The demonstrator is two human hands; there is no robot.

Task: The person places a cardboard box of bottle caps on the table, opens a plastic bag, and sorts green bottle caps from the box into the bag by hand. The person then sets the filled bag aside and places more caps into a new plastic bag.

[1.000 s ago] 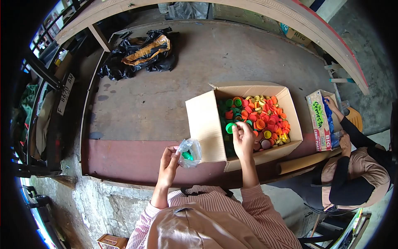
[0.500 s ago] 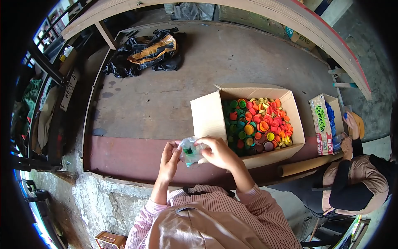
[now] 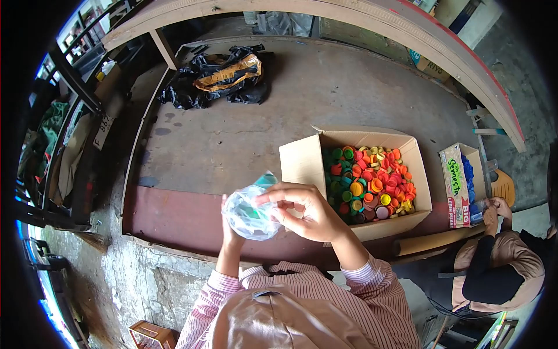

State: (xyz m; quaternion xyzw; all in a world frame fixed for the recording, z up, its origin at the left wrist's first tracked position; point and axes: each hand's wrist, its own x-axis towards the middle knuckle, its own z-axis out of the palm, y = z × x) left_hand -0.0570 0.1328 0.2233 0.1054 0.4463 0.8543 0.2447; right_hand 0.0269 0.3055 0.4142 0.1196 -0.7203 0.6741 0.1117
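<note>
Above the near edge of the counter (image 3: pixel 215 151), over its dark red strip (image 3: pixel 168 212), a small clear plastic bag (image 3: pixel 247 221) is held up in front of the person, with green showing through the film and near its upper corner. The left hand (image 3: pixel 232 237) grips the bag from behind and below, most of its fingers hidden by the crumpled plastic. The right hand (image 3: pixel 305 212) is at the bag's right side, fingers bent and set slightly apart from the thumb, the tips against the film; whether they pinch it or only touch it, I cannot tell. Just to the right stands an open cardboard box (image 3: pixel 300 160), one flap folded out toward the bag, filled with loose caps (image 3: pixel 375 180): mostly green at the left, red and orange through the middle and right, some yellow, and a few brown near the front. Farther right is a smaller printed box (image 3: pixel 456 186) with blue pieces (image 3: pixel 468 174) inside; beside it a co-worker's hands (image 3: pixel 494 212) are close together. A brown roll (image 3: pixel 439 240) lies along the near edge, and crumpled black plastic (image 3: pixel 181 90) lies at the far left.
</note>
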